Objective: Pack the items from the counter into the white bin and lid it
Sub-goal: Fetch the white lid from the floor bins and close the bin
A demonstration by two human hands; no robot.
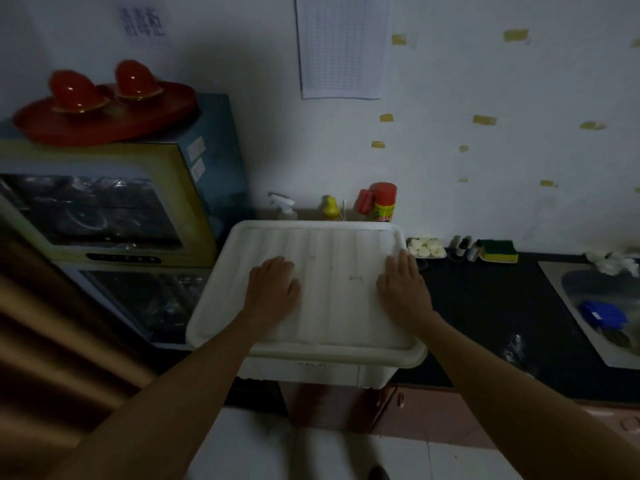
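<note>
The left hand point(273, 289) lies palm down on the white lid point(332, 306), fingers extended and gripping nothing. The right hand point(401, 289) rests the same way nearer the lid's right edge, its fingertips reaching toward the far right corner. Both hands are released and flat on the ribbed top.

The lid covers the white bin point(311, 372), whose front wall shows just beneath the lid's near rim. The bin stands at the left end of the black desk point(485, 306).

Behind the bin, against the wall, stand a spray bottle point(285, 206), a yellow bottle point(331, 209) and a red-capped can point(384, 202). Just right of the lid's far corner sits a dish of white round pieces point(426, 247), then some small bottles point(462, 245) and a green-and-yellow sponge point(498, 251). Farther right a steel sink point(568, 299) holds a blue object point(604, 315). To the left stands a glass-fronted cabinet point(104, 209) with a red tray point(104, 126) carrying two upturned red bowls point(74, 88) on top.
</note>
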